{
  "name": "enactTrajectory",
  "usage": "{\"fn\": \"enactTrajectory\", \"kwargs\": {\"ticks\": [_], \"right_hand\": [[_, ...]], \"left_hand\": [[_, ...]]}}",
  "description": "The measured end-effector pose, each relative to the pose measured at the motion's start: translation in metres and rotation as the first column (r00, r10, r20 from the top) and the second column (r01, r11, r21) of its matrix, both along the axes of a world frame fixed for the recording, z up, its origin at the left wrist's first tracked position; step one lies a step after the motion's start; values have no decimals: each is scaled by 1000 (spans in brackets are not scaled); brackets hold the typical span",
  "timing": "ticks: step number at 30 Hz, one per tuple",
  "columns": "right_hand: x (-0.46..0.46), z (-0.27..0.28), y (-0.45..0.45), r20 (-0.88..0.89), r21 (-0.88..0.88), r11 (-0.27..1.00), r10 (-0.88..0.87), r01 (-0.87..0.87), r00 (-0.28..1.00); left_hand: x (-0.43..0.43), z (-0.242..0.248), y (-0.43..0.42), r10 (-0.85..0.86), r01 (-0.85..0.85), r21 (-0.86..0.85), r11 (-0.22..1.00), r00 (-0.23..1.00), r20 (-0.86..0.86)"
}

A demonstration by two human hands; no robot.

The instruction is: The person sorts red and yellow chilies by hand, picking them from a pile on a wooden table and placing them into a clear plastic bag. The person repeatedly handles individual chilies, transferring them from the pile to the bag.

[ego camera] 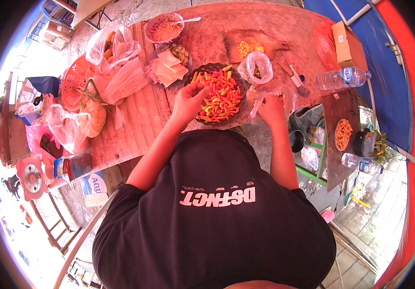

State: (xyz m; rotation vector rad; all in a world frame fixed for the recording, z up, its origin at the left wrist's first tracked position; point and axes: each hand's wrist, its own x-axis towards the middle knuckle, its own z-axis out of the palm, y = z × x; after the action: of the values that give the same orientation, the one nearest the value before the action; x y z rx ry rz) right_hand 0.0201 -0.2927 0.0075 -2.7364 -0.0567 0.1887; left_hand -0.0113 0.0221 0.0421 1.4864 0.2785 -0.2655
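A dark woven-edged basket full of small red, orange and green chillies sits near the table's front edge, before my body. Over its left side is my left hand, with thumb and fingertips close together; whether a chilli is between them is hard to see. My right hand reaches into the mouth of a clear plastic bag just right of the basket, and its fingertips are partly hidden there. Behind that bag stands another open plastic bag with something dark green inside.
A wooden cutting board holds yellow slices. Knives and a water bottle lie to the right. Leftward are a plate with square sheets, a bowl with a spoon, a red plastic basket and filled bags.
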Motion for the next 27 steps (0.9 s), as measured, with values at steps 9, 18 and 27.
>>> {"fn": "enactTrajectory", "kwargs": {"ticks": [9,18,27], "right_hand": [[-8,62,-25,11,267,951,-165,156,986],[-22,143,-27,-89,666,701,-262,253,961],[-18,118,81,-277,759,632,102,153,955]], "left_hand": [[1,-1,3,-21,19,-59,998,999,-25],[2,16,-3,-168,123,-306,944,978,-123],[-1,30,-30,-154,5,-859,512,984,-87]]}}
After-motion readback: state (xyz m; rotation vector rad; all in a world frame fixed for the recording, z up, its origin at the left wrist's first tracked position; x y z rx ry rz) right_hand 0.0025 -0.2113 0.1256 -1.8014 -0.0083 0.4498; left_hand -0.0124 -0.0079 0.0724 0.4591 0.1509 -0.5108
